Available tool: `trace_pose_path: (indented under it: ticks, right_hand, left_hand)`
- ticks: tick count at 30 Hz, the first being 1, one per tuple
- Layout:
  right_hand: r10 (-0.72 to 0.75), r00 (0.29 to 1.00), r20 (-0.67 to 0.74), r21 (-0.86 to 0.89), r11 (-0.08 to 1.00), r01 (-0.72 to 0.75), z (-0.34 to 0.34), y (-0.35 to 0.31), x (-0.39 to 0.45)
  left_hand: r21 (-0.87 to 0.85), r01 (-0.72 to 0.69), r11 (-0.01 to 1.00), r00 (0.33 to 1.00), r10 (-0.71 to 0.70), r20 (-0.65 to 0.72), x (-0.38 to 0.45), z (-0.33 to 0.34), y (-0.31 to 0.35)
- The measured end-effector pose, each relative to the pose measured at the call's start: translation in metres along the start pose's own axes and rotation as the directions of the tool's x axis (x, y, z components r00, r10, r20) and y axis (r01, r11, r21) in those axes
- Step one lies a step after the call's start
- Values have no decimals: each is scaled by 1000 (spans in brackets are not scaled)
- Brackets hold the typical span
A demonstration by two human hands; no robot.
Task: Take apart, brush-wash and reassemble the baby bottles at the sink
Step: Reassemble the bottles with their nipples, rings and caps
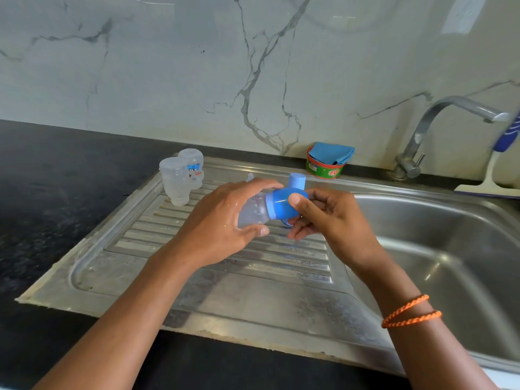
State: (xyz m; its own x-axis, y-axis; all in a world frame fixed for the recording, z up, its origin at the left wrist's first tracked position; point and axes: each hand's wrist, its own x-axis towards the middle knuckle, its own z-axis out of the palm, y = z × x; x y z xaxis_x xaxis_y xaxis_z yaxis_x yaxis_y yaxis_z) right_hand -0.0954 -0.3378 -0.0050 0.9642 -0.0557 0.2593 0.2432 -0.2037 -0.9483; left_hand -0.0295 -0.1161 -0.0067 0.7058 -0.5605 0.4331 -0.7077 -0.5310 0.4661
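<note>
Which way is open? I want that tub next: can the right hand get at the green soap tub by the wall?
Probably yes: the green soap tub sits unobstructed beyond the right hand, but that hand grips the bottle's blue cap.

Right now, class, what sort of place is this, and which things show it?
Most likely a home kitchen: a steel sink with ribbed drainboard, a tap on a marbled wall, and a dish soap tub.

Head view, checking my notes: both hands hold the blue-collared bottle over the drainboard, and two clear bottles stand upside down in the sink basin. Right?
One slip: the head view shows the two clear bottles upside down on the drainboard, not in the basin. The rest holds.
</note>
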Motion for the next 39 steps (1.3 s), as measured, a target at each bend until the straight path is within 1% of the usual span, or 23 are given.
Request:
trace_pose_path:
  ticks: [2, 5, 7, 11, 13, 15, 17, 19, 21, 26, 30, 35, 39]
  right_hand:
    - [24, 999, -22, -3, 1000, -24, 2, -1, 0]
    - [29, 996, -85, -93, 995, -36, 5, -2, -1]
    - [17, 995, -103, -135, 990, -31, 4, -2, -2]
    - [-22, 987, -157, -106, 994, 6, -1, -2, 1]
    - [-28, 991, -129, -45, 999, 22, -4, -1, 2]
    - [-11, 999, -49, 25, 1000, 13, -4, -2, 2]
    - [-8, 1000, 12, 22, 1000, 8, -2, -1, 1]
    - [-15, 1000, 24, 8, 1000, 15, 0, -1, 1]
    - [-17, 999, 31, 37, 999, 16, 1, -1, 1]
    - [-52, 998, 38, 113, 992, 47, 5, -1, 1]
    - [-120, 993, 18, 77, 990, 118, 2, -1, 0]
    - [-105, 993, 55, 51, 993, 102, 1, -3, -2]
    - [-105, 994, -5, 64, 992, 105, 1, -6, -3]
  left_hand:
    - [-19, -14, 1000, 1000, 14, 11, 0, -1, 2]
    - [-55, -17, 998, 1000, 18, 22, -1, -1, 7]
    - [-55, -5, 998, 1000, 6, 24, -2, 1, 9]
    - [-46, 65, 997, 997, -63, 44, -3, 3, 9]
    - [-46, 100, 994, 994, -98, 38, -4, 6, 9]
    - [-97, 139, 986, 990, -135, 42, -3, 6, 9]
    - [-161, 168, 973, 985, -157, 75, -3, 7, 9]
    - [-203, 183, 962, 981, -164, 105, -3, 9, 10]
    - [-226, 191, 955, 980, -171, 106, -3, 10, 12]
    - [-169, 189, 967, 982, -185, 42, -3, 9, 12]
    - [-115, 153, 981, 988, -156, -16, -3, 12, 12]
    - [-49, 110, 993, 992, -113, -62, -4, 13, 14]
    - [-16, 88, 996, 991, -89, -98, -4, 13, 14]
